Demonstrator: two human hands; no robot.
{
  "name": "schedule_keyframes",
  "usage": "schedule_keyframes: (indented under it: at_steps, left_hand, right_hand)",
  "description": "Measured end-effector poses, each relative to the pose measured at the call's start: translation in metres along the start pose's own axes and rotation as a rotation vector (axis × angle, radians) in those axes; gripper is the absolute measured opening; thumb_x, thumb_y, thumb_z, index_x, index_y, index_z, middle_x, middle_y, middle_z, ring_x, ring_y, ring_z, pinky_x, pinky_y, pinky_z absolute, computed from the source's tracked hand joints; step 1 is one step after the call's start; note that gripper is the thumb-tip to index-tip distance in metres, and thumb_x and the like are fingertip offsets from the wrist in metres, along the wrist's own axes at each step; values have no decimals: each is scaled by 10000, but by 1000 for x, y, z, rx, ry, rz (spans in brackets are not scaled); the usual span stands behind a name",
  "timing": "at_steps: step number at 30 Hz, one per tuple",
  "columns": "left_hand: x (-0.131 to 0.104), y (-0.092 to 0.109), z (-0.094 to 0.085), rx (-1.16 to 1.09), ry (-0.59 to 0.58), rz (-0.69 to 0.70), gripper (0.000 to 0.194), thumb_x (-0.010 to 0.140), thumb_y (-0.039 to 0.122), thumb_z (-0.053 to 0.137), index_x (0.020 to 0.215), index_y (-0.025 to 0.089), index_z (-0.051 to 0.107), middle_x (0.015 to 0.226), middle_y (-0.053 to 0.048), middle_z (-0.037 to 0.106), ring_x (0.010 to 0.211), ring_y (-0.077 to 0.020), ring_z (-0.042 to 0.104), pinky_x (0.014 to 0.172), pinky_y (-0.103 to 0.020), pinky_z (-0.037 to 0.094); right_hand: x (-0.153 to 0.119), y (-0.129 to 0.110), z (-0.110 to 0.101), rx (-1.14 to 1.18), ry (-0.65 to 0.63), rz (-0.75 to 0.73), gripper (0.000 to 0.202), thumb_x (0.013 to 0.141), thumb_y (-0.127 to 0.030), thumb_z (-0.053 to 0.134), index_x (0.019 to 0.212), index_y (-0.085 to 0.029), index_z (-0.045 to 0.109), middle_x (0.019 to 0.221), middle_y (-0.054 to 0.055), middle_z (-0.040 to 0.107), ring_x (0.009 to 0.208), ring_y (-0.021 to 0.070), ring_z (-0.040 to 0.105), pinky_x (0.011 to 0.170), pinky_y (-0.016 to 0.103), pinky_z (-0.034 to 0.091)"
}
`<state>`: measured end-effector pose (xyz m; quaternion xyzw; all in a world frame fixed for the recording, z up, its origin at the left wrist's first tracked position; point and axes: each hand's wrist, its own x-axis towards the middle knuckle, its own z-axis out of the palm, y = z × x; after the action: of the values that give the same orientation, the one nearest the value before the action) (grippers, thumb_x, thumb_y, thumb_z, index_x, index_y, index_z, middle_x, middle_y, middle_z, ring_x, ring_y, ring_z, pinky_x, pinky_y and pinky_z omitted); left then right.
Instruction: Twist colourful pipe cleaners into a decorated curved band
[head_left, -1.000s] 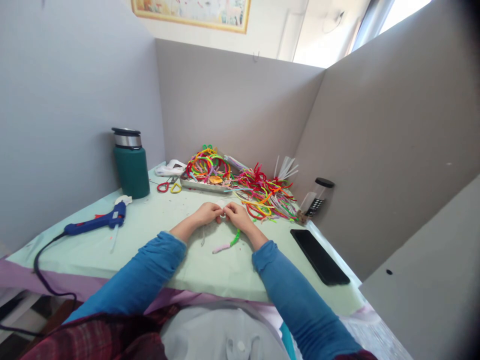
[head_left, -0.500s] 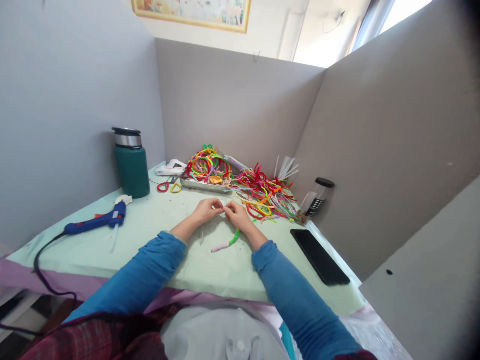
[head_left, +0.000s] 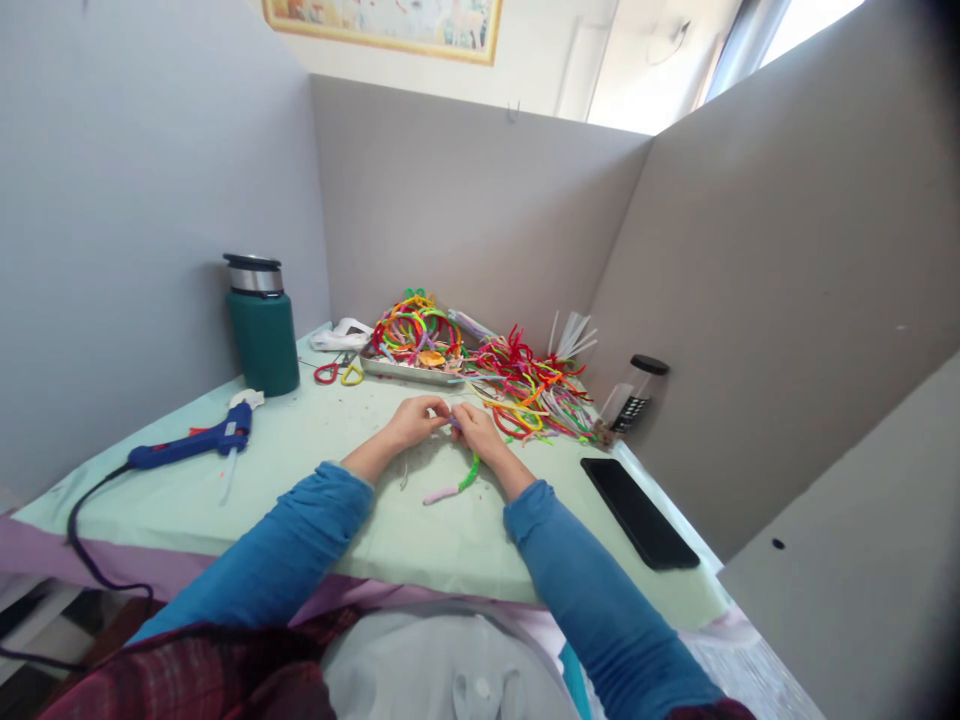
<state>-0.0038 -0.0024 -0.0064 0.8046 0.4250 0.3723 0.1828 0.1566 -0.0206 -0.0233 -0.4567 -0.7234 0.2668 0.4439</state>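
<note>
My left hand [head_left: 417, 420] and my right hand [head_left: 475, 428] meet at the fingertips over the middle of the table. Between them a bit of purple pipe cleaner [head_left: 454, 422] shows, pinched from both sides. Below my right hand a fuzzy strip, green [head_left: 471, 474] at the top and pale pink [head_left: 440, 495] at its free end, curves down toward the tabletop. Its upper end is hidden behind the right hand and wrist. A thin wire piece [head_left: 405, 472] lies beside my left wrist.
Behind the hands are a metal tray [head_left: 412, 374] of colourful rings, loose pipe cleaners [head_left: 532, 385] and scissors [head_left: 337, 373]. A glue gun [head_left: 195, 443] and green bottle [head_left: 264, 335] stand left; a black phone [head_left: 637, 512] and clear container [head_left: 637, 395] are right.
The fingertips have shifted slightly, and a purple piece now shows between them. The green and pink strip looks unmoved.
</note>
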Motion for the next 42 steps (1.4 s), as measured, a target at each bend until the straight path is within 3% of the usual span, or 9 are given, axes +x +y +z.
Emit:
schedule_keyframes:
  at_steps: [7,16,22,35,42]
  left_hand:
    - [0,0,0,-16,19,37,178,704,308,583,762,152,646,585,37,549,512,-73,422,550,-193,347]
    - [0,-4,2,92,-14,158,118,660,262,637,723,162,633,776,6,570,583,-77,450,599,-205,366]
    - [-1,-2,2,155,-8,198,98,696,257,602,722,163,604,760,-1,555,625,-98,469,620,-217,369]
    - [-2,5,0,-104,-41,-161,198,746,338,518,835,164,554,474,55,507,401,-90,449,440,-199,333]
    - [-3,9,-3,-91,-93,-211,286,748,408,487,717,144,590,530,11,588,346,-75,429,405,-204,330]
  right_hand:
    - [2,1,-1,7,-7,2,280,838,-348,384,642,-178,490,545,-26,511,515,100,442,542,221,339]
    - [0,-5,-1,-16,-10,-9,244,814,-289,400,619,-174,492,537,-30,493,523,97,431,545,214,337]
    - [1,-2,-1,-33,-17,-36,247,813,-282,402,613,-174,497,535,-32,490,521,94,431,549,211,335]
    - [2,-2,-1,-22,21,34,250,799,-331,415,620,-177,497,542,-27,496,505,99,419,526,221,333]
    - [1,-2,0,1,26,13,236,768,-392,483,704,-172,539,570,-31,508,534,99,436,549,220,348]
